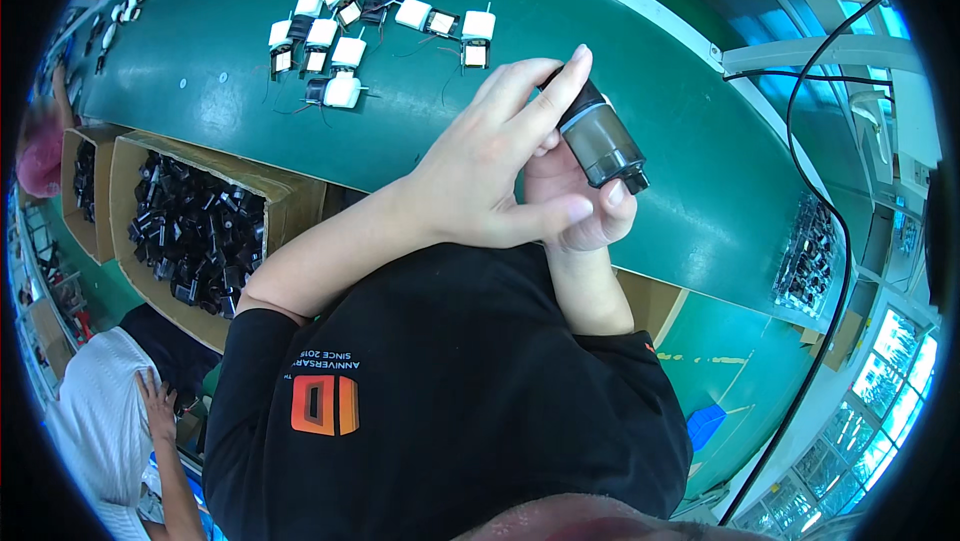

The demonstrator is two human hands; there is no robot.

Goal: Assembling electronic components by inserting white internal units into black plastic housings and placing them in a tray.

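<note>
Green surface [690, 211] stretches behind, white-capped parts [343, 93] scattered on its far side, left of a smoky cylinder [601, 144]. Right hand [585, 221] has fingers closed around that cylinder; left hand [480, 156] extends beside its far end, thumb spread wide. Left stands a cardboard box [290, 216].

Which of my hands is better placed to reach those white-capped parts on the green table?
Probably your left hand: it sits nearer the white-capped parts; your right hand is farther off, behind the dark cylinder.
</note>
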